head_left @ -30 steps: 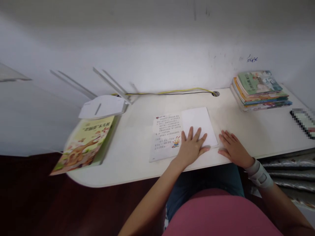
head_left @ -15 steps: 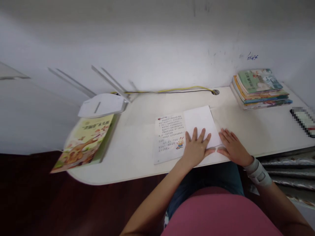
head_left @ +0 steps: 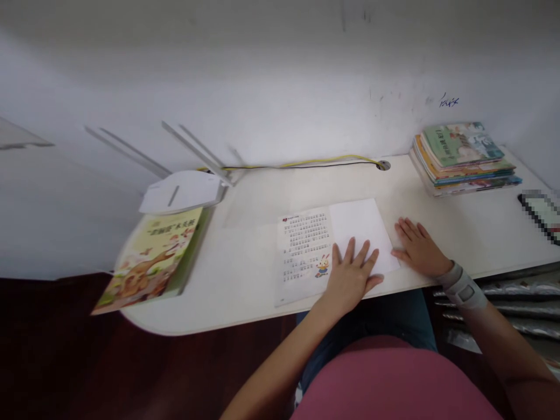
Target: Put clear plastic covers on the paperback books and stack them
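An open booklet lies flat near the front edge of the white desk. Its left page carries printed text and a small rabbit picture; the right page is blank white. My left hand rests on the lower part of the booklet, fingers spread, covering some of the blank page near the fold. To the right of the booklet, my right hand lies flat on the desk beside the page edge, fingers stretched out. A pale band with a buckle-like piece circles my right wrist.
A white router with antennas stands at the left, with a green picture book in front of it, jutting over the edge. A stack of books and a blurred phone sit at the right. A yellow cable runs along the wall.
My right hand has shifted slightly right and up, away from the page edge. My left hand and the booklet appear a little lower in view.
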Tool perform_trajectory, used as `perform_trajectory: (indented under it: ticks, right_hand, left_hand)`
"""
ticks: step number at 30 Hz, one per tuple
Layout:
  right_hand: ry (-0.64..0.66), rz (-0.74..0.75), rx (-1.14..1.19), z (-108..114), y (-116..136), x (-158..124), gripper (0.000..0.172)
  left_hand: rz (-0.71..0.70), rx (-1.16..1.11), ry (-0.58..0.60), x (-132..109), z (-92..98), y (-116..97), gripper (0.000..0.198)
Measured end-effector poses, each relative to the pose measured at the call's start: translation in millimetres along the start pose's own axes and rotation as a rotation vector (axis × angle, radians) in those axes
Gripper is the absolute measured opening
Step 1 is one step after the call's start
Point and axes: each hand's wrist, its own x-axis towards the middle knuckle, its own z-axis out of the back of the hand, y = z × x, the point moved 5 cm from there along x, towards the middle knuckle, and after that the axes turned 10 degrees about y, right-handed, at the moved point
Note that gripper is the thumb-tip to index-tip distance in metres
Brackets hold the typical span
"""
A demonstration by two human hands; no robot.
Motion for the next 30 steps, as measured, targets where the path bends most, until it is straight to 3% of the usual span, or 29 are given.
perform_trajectory:
  ticks: [15,21,26,30]
  right_hand:
    - [0.022,0.019,-0.003,-1,-4,-2,0.074]
    - [0.036,-0.001,-0.002,13,-9,30,0.064]
    - [0.073,-0.007,0.008,10,-12,62,0.064]
    - [0.026,-0.018,0.020,5,-12,63,0.057]
  left_hand:
    - [-0.092,0.018,0.035,7,1.5,7,0.057]
    - [-0.111,-0.010,0.067,9,25.2,9,0.060]
    - [-0.129,-0.016,0.122,57,44.9,29,0.067]
    - [-0.059,-0.019,0.146,104,42.8,47,0.079]
